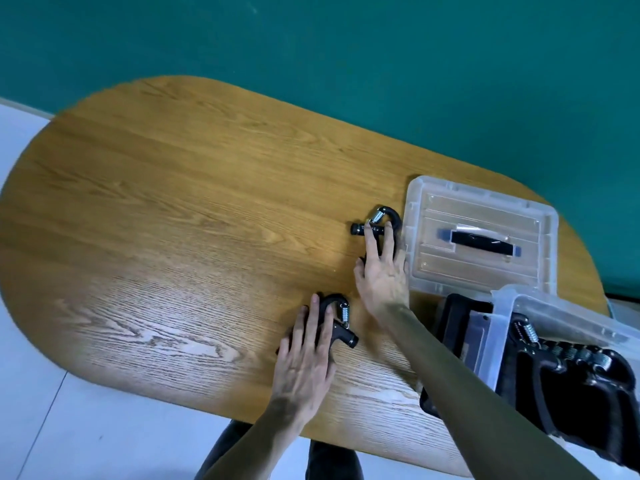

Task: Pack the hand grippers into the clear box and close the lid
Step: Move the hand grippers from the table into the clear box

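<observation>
Green wall (381, 64) stands behind a long wooden table with round ends (156, 220), and a pale floor (31, 410) shows at the left and near side. Going from the left, the person's left hand (304, 355) lies on a black hand gripper with a silver spring (341, 322) near the front edge of the table. Its fingers are laid straight over the handles, pressing down and not curled round them. A little further back and to the right, the right hand (382, 271) rests the same way on a second black hand gripper with a silver spring (379, 221); the fingers are spread and flat on it. This gripper sits just beside the clear plastic lid with a black handle (481, 237), which lies flat on the table. At the far right is the clear plastic box (502, 337), open on top. It holds more black grippers with springs (571, 382) packed side by side. Something dark lies under the box, maybe a black tray (453, 327), but I cannot see it well.
</observation>
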### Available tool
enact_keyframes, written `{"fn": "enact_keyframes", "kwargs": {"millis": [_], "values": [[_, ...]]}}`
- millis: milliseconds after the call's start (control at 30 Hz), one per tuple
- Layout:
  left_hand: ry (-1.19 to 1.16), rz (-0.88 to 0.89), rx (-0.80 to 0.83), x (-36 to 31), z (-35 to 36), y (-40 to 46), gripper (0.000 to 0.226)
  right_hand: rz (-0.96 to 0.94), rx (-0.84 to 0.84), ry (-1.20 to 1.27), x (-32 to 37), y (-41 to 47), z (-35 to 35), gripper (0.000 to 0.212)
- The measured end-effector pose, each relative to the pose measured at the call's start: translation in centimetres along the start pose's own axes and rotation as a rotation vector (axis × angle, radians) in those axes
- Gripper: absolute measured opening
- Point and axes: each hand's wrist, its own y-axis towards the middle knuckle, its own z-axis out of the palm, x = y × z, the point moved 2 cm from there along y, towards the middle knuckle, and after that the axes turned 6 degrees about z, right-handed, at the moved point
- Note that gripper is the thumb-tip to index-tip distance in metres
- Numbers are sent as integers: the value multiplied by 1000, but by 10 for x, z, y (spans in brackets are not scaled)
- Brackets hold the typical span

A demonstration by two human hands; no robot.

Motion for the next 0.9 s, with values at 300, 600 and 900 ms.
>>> {"fn": "enact_keyframes", "kwargs": {"millis": [300, 600, 900], "values": [[86, 27, -129, 26, -10, 12, 86, -49, -39, -14, 1, 6, 2, 64], [140, 56, -62, 25, -26, 15, 102, -79, -85, -18, 9, -3, -6, 78], [113, -136, -106, 11, -95, 2, 86, -115, -92, 110, 25, -58, -65, 69]]}}
